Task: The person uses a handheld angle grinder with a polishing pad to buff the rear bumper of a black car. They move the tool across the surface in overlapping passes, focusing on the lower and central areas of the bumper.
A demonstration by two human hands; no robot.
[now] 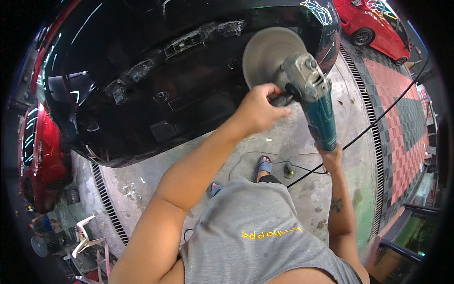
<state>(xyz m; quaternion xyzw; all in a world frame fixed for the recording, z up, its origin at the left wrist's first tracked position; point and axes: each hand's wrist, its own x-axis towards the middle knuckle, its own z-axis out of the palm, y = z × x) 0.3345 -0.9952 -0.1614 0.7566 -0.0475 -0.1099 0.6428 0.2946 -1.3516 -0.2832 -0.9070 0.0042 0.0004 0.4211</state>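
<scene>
A teal and grey rotary polisher (322, 116) is held up against the rear of a black car (127, 61). My left hand (261, 110) is closed round its dark side handle, close to the metal head. Down at the rear end of the teal body, my right hand (331, 158) grips the tool, its fingers partly hidden. The round pale pad (272, 52) faces the car's rear panel at the right and looks smeared, as if spinning. Whether it touches the paint I cannot tell. Clear film and tape (137, 71) cover trim parts across the panel.
A black cable (364, 132) runs from near my right hand up to the right. A thin cord and a plug (288, 170) lie on the concrete by my sandalled feet. Red cars stand at far left (45, 156) and upper right (373, 26). Drain grates (362, 80) flank the floor.
</scene>
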